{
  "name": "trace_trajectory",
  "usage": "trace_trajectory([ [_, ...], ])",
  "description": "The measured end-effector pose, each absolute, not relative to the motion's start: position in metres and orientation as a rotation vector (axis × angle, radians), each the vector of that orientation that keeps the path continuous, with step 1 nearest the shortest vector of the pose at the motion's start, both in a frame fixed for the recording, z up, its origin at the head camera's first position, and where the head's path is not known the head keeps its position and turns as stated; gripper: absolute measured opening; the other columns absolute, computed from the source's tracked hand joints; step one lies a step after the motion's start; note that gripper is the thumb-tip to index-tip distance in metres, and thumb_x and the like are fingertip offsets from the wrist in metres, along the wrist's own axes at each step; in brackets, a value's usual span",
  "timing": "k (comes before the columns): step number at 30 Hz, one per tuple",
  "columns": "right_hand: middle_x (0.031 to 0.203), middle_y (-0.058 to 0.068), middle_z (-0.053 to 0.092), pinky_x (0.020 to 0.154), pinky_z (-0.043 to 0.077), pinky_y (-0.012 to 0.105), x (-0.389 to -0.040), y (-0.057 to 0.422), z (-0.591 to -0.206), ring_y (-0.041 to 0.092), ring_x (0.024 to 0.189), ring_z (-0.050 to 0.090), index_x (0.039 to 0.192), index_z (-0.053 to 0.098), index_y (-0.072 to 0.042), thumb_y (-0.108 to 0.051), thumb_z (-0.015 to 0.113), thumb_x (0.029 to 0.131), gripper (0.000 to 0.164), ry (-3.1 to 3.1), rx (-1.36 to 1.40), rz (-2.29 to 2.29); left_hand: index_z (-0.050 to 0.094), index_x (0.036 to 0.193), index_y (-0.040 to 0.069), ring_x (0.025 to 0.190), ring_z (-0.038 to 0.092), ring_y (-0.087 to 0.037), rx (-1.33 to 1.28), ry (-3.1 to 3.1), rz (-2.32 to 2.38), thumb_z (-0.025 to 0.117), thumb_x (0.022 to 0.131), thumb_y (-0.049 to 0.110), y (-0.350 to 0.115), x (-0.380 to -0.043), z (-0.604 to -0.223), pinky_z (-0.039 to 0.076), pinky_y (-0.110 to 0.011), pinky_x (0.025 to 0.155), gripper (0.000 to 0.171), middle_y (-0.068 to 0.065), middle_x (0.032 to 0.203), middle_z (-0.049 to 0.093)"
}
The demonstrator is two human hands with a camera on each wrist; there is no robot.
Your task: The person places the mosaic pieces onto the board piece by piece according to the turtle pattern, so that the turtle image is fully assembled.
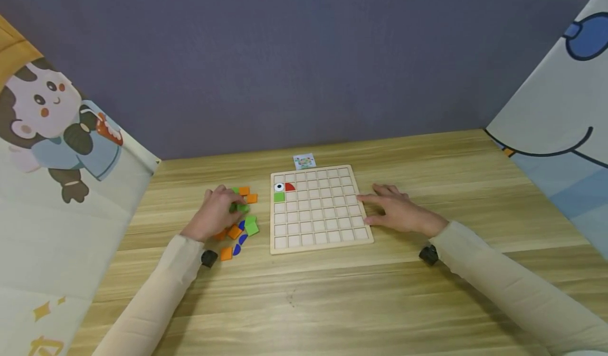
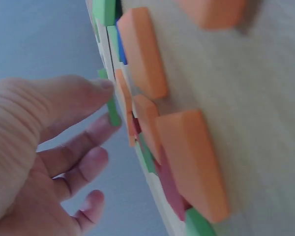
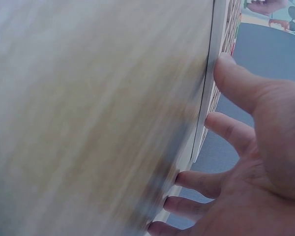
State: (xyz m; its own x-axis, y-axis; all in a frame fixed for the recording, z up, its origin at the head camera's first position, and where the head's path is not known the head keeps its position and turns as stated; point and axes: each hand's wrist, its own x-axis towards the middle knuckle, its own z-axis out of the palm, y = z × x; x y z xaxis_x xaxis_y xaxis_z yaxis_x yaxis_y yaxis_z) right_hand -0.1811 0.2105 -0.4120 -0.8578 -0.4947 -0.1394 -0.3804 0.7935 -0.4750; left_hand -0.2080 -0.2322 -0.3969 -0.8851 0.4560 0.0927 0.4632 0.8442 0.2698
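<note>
My left hand is over the loose pieces left of the board. Its thumb and a finger pinch a thin green tile, seen edge-on in the left wrist view. Close by lie orange tiles, light green tiles and dark blue rounded pieces. The wooden grid board holds an eye tile, a red quarter-round tile and a green tile near its upper left corner. At the board's right edge, my right hand rests with fingers spread, thumb and index finger touching the rim.
A small picture card lies just beyond the board's far edge. The wooden table ends at a dark grey panel behind, with printed panels on the left and right. Each wrist carries a small black camera.
</note>
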Motion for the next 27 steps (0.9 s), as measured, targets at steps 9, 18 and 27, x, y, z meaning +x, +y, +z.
trace_trajectory([
  [9,0.151,0.027,0.015,0.093,0.009,0.074,-0.179,0.211,-0.412,0.049,0.135,0.008,0.144,0.042,-0.022,-0.043,0.063,0.089,0.063,2.725,-0.670,-0.638,0.074,0.098,0.011,0.083,0.045,-0.017,-0.825,-2.872,-0.443,0.079,0.078,0.018,-0.224,-0.210,-0.390,0.023,-0.036,0.070,0.022,-0.003,0.097,0.068],
  [18,0.151,0.027,0.014,0.094,0.008,0.074,-0.179,0.211,-0.412,0.048,0.136,0.007,0.145,0.041,-0.023,-0.043,0.062,0.089,0.063,2.723,-0.669,-0.645,0.073,0.098,0.010,0.094,0.049,-0.020,-0.925,-2.798,-0.502,0.076,0.080,0.014,-0.207,-0.215,-0.382,0.027,-0.041,0.079,0.019,-0.005,0.102,0.068],
  [27,0.151,0.027,0.015,0.094,0.009,0.074,-0.180,0.210,-0.410,0.048,0.136,0.008,0.145,0.041,-0.023,-0.045,0.061,0.089,0.063,2.725,-0.676,-0.641,0.073,0.098,0.012,0.101,0.049,-0.021,-0.966,-2.796,-0.549,0.077,0.080,0.015,-0.188,-0.222,-0.377,0.020,-0.065,0.097,0.018,-0.003,0.105,0.067],
])
